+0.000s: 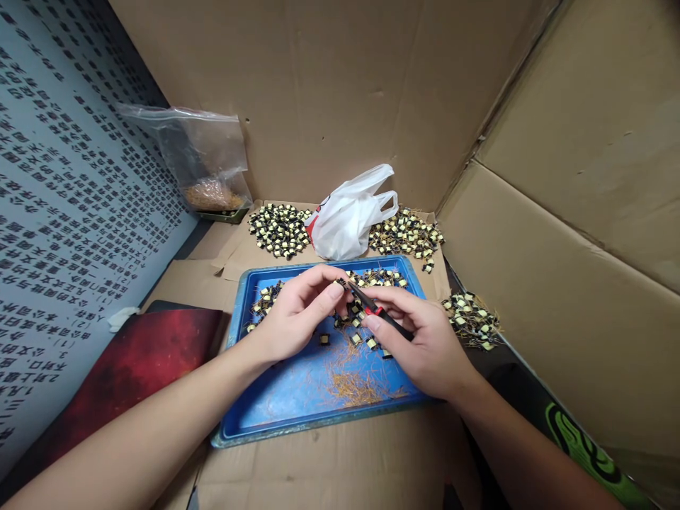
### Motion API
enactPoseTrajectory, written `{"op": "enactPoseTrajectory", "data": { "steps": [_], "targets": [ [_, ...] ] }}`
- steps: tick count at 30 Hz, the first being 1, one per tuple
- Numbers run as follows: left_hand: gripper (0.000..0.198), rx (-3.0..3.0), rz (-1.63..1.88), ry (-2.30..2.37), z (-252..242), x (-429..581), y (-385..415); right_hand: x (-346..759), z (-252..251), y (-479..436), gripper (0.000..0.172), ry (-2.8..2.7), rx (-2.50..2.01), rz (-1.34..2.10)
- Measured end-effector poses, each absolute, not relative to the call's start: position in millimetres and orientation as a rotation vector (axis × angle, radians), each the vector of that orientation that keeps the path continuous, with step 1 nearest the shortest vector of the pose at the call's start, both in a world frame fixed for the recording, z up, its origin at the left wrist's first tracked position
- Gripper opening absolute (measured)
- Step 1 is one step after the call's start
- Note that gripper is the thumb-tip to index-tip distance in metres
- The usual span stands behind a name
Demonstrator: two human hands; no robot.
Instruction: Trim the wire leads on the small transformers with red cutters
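Observation:
A blue tray [276, 404] lies in front of me with small yellow-and-black wound components [372, 278] and cut copper wire bits [361, 386] on it. My left hand [297, 315] hovers over the tray's middle, fingers pinched on one small component [341, 285]. My right hand [425, 343] is closed round a small cutter with a red-and-black handle [380, 313], its tip touching the component that the left hand pinches.
Cardboard walls stand behind and to the right. Piles of the same components [279, 230] [406, 237] [470, 319] lie beyond and right of the tray. A white plastic bag [345, 216] and a clear bag of wire scraps [205, 166] sit at the back. A dark red mat [138, 361] lies left.

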State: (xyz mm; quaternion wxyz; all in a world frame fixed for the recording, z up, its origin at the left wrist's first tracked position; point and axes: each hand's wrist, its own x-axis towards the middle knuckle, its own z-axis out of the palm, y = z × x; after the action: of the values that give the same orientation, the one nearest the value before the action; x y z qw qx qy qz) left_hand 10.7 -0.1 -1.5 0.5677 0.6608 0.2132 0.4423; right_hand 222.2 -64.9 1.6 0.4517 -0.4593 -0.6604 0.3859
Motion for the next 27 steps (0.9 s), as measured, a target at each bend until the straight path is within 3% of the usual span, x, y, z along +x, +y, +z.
{"op": "enactPoseTrajectory", "data": {
  "steps": [27],
  "targets": [
    [0.019,1.742,1.04,0.647,-4.5,9.7,-1.3,220.2,-1.4,-66.1,0.031,-1.552,-1.162,1.025]
  ]
}}
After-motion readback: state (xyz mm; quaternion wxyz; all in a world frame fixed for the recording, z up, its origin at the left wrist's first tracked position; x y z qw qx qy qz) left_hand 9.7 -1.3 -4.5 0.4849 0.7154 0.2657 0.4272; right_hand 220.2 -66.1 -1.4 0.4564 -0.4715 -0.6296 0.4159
